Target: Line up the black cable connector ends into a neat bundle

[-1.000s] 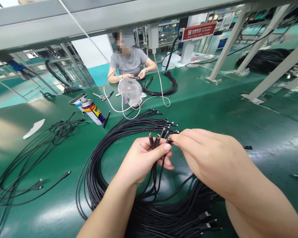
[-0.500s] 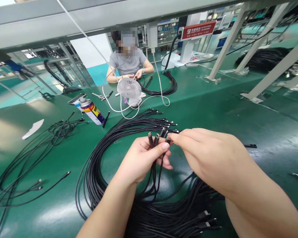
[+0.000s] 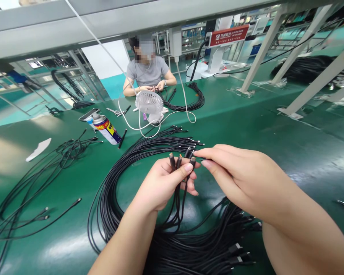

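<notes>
The left hand [image 3: 162, 183] pinches several black cables [image 3: 177, 200] between thumb and fingers, just below their plugs [image 3: 172, 162], which stand upward in a loose fan with metal tips bared. The right hand [image 3: 243, 172] faces it, thumb and index finger slightly parted at the tips, the index fingertip right by the plugs; whether it touches or grips one, I cannot tell. The held cables hang below the left hand towards a thick heap of black cables [image 3: 186, 248] on the worktop [image 3: 255, 130], nearer the body than both hands. A curved bundle of black cables [image 3: 111, 179] sweeps around the left hand's far side, its plug ends just beyond the fingertips. Well left of the hands lies a looser cable tangle [image 3: 68, 151]. Farther out beyond the left hand stand a spray can [image 3: 109, 130] and a white fan [image 3: 149, 101], with a seated co-worker [image 3: 149, 72] behind the fan.
</notes>
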Available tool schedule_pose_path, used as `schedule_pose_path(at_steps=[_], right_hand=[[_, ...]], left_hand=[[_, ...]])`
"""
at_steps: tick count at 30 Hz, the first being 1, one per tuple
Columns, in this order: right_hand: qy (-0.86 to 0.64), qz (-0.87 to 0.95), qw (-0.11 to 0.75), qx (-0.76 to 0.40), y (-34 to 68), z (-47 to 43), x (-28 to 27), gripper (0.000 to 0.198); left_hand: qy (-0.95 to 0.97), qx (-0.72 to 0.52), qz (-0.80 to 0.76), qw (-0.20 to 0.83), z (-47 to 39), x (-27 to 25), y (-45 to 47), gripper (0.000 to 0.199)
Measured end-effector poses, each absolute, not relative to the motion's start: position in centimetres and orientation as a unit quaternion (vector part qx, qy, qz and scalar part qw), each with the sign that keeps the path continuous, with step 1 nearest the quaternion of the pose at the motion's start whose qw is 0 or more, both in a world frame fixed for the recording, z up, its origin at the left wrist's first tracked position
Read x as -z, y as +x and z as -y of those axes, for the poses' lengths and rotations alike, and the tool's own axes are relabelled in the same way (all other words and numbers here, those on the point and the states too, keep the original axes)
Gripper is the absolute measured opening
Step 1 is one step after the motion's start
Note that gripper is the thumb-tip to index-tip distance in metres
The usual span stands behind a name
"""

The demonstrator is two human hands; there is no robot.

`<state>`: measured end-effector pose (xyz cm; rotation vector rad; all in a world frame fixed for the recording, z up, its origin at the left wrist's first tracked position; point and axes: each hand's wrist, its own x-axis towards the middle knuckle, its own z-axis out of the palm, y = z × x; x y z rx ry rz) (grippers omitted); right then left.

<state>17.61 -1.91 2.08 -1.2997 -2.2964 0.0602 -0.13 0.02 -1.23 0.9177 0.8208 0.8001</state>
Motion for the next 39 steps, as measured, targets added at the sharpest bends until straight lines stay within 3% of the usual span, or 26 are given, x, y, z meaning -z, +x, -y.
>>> schedule_pose_path(at_steps=[4,8,15,22,39], right_hand=[[-0.449,0.830,0.305,-0.124,17.82,1.59,-2.37,0.024],[-0.435,0.818,0.347,-0.145,17.57,1.20,-2.20,0.021],[-0.440,0.815,0.350,-0.138,17.17,1.05,-2.31,0.021],[-0.428,0.823,0.342,-0.148,17.33,1.16,-2.16,0.024],[-0.495,0.785,0.344,-0.143,17.93,0.92,-2.71,0.009]], left_hand=[[0.422,-0.370,-0.371,0.740,-0.02,1.28,-0.18,0.024],[0.420,-0.369,-0.374,0.740,0.00,1.13,-0.17,0.024],[0.400,-0.374,-0.376,0.748,0.04,0.86,0.00,0.031],[0.416,-0.379,-0.360,0.744,-0.02,1.14,-0.25,0.022],[0.422,-0.377,-0.384,0.730,-0.03,0.98,-0.44,0.028]])
